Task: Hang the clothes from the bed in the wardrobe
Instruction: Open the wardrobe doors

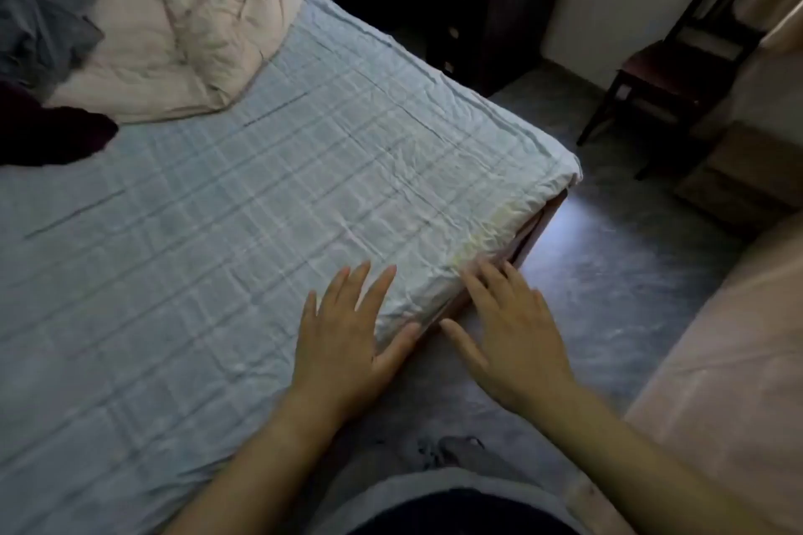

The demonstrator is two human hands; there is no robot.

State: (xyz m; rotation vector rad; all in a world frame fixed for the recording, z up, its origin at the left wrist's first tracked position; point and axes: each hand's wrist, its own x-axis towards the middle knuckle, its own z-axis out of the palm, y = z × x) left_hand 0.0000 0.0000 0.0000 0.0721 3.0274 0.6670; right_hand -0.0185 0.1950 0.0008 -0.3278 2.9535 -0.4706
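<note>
With my left hand (347,330) and right hand (512,339) spread and empty at the near corner of the bed (217,252), the dark garment (48,130) and grey garment (39,4) lay well away at its far side, so I judged reaching across came next.

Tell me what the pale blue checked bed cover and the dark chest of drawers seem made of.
The pale blue checked bed cover looks like thin matte woven cotton: fine creases all over. The dark chest of drawers seems dark-stained wood with slight sheen, though dim light leaves it open.
</note>
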